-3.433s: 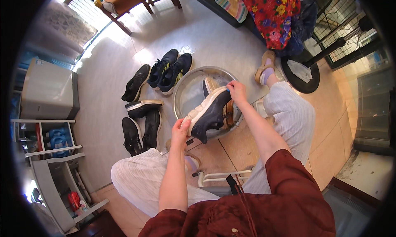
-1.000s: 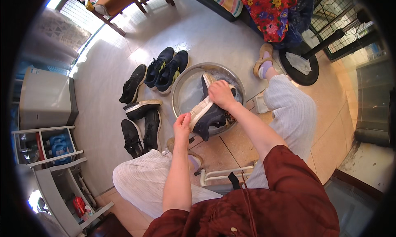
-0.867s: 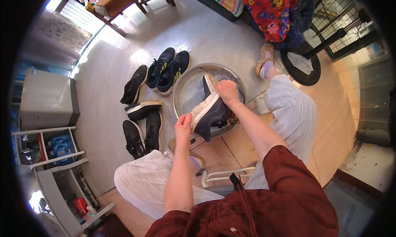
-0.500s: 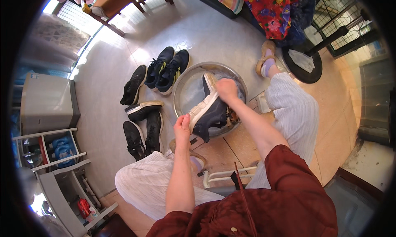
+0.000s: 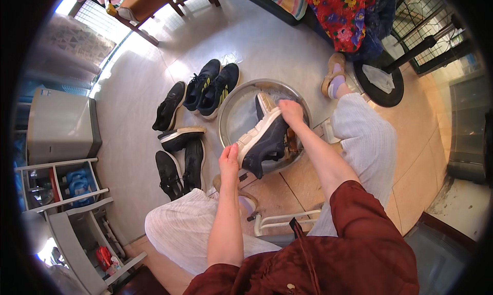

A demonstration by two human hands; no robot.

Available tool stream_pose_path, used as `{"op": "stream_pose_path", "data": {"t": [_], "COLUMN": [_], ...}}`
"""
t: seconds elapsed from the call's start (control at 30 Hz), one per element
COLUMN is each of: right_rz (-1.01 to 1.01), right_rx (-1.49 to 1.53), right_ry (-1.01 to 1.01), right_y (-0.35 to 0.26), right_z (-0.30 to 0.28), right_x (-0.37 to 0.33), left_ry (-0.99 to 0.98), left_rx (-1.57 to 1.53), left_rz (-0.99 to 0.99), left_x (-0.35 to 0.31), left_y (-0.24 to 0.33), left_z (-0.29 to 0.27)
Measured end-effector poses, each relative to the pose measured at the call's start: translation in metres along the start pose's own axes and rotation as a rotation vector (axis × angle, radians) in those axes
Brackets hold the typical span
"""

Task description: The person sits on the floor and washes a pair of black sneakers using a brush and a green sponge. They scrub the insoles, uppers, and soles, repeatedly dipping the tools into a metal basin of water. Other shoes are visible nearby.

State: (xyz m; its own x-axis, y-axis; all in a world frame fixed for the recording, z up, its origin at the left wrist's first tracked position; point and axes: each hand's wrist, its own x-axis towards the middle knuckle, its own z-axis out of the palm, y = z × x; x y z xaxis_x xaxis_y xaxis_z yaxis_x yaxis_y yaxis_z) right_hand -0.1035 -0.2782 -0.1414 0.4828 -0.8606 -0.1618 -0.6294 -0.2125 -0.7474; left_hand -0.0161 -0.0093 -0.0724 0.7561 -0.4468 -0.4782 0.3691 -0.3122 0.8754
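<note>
A navy sneaker with a thick white sole (image 5: 269, 141) is tilted on its side over a round metal basin (image 5: 221, 121), its sole turned up and to the left. At the near-left end of that sole my left hand (image 5: 229, 160) is closed, its thumb against the white edge. My right hand (image 5: 291, 113) grips the far end of the same sneaker, fingers wrapped round it. Behind it in the basin, the pale sole of a second dark shoe (image 5: 265, 103) shows; the rest is hidden. Whether my right palm holds anything else cannot be seen.
Left of the basin stand navy sneakers with yellow stripes (image 5: 222, 92) and several black shoes (image 5: 169, 106). A grey rack (image 5: 72, 205) lines the left side. A round black stand base (image 5: 377, 96) is beyond my right foot; a wooden chair (image 5: 149, 2) is far left.
My right hand has shifted slightly toward the sneaker's outer edge, uncovering more of its sole. My left hand keeps its hold. The whole view has shifted a little.
</note>
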Motion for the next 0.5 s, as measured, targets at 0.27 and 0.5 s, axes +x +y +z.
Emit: {"op": "stream_pose_path", "data": {"t": [0.27, 0.5], "right_rz": [-0.400, 0.326], "right_rx": [-0.390, 0.397], "right_ry": [-0.042, 0.044], "right_y": [-0.011, 0.066], "right_z": [0.006, 0.013], "right_x": [-0.004, 0.018], "left_ry": [0.002, -0.035], "left_rx": [0.118, 0.039], "left_rz": [0.078, 0.073], "left_x": [-0.006, -0.003], "left_y": [0.011, 0.012], "left_z": [-0.001, 0.007]}}
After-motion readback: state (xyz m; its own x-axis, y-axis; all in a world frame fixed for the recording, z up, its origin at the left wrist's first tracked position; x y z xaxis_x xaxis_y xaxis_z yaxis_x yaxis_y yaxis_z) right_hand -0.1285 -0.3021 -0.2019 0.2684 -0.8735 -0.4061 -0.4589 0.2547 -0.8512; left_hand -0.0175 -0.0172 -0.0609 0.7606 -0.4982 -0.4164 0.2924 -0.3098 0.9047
